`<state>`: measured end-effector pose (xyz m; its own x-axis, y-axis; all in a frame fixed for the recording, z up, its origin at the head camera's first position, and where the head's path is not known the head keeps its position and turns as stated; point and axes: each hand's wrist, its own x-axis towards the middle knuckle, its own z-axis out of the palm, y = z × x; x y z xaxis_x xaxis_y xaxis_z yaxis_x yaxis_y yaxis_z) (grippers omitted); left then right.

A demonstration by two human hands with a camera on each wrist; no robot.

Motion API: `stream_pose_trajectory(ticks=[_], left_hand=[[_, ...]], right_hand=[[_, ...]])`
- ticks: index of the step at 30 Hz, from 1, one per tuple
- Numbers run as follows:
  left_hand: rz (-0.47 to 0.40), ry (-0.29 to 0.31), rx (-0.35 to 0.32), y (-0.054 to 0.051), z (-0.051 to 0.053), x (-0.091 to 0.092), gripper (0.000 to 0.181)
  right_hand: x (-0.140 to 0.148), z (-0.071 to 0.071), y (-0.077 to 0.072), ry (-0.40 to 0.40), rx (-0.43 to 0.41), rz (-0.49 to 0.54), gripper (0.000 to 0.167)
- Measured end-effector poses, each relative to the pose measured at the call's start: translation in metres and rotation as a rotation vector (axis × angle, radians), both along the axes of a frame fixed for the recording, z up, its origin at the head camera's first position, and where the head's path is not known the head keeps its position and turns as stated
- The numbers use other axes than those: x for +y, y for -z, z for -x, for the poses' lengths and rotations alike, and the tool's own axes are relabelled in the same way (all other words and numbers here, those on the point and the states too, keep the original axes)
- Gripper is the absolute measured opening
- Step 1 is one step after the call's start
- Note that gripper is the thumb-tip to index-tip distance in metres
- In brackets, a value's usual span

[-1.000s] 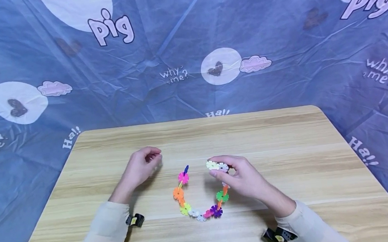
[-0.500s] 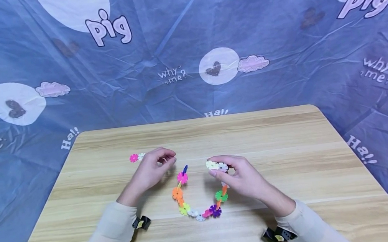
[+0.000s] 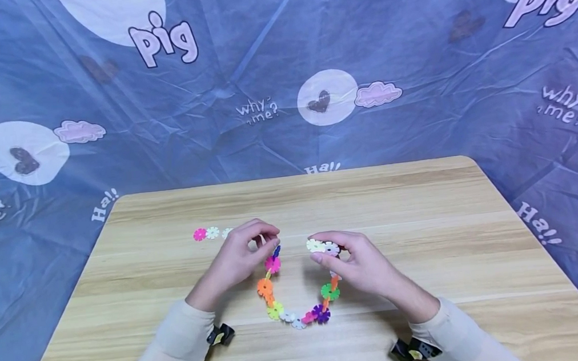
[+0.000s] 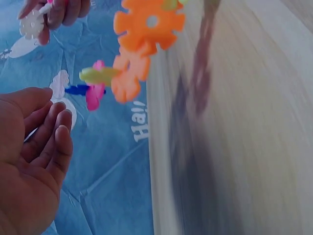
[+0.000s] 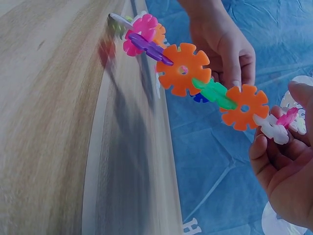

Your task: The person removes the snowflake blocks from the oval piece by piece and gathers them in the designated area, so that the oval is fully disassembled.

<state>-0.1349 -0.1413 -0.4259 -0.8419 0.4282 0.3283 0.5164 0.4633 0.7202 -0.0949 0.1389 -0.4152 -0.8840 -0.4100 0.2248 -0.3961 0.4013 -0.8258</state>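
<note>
A U-shaped chain of interlocking plastic snowflake discs point(image 3: 264, 287) curves between the two hands in the head view. My right hand point(image 3: 365, 260) pinches its right end between thumb and fingers, at a cream disc point(image 3: 315, 245) and a pale one beside it. Orange and green discs point(image 5: 215, 93) run away from that grip in the right wrist view. At the chain's free end sits a dark blue disc point(image 4: 78, 90). My left hand point(image 3: 241, 256) is close to this end, fingers loosely bent. A small gap shows between its thumb tip and the blue disc in the left wrist view.
Behind the left hand, a pink disc point(image 3: 200, 235) and a white disc point(image 3: 213, 233) lie in a row with another pale disc point(image 3: 227, 232), partly covered by the hand. The wooden table point(image 3: 425, 203) ends at a blue printed cloth point(image 3: 285, 140).
My left hand has moved right to the chain's blue end, uncovering the row of pink and white discs behind it. The right hand and the chain stay nearly still.
</note>
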Motion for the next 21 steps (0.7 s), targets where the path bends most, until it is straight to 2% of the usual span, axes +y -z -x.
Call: stream_pose_trajectory(ticks=[11, 21], left_hand=[[-0.112, 0.139, 0.105, 0.000, -0.006, 0.015, 0.019], [-0.139, 0.200, 0.157, -0.003, -0.009, 0.024, 0.018]], right_hand=[[0.000, 0.000, -0.001, 0.007, -0.012, -0.024, 0.031], [-0.002, 0.001, -0.001, -0.006, 0.030, -0.013, 0.029]])
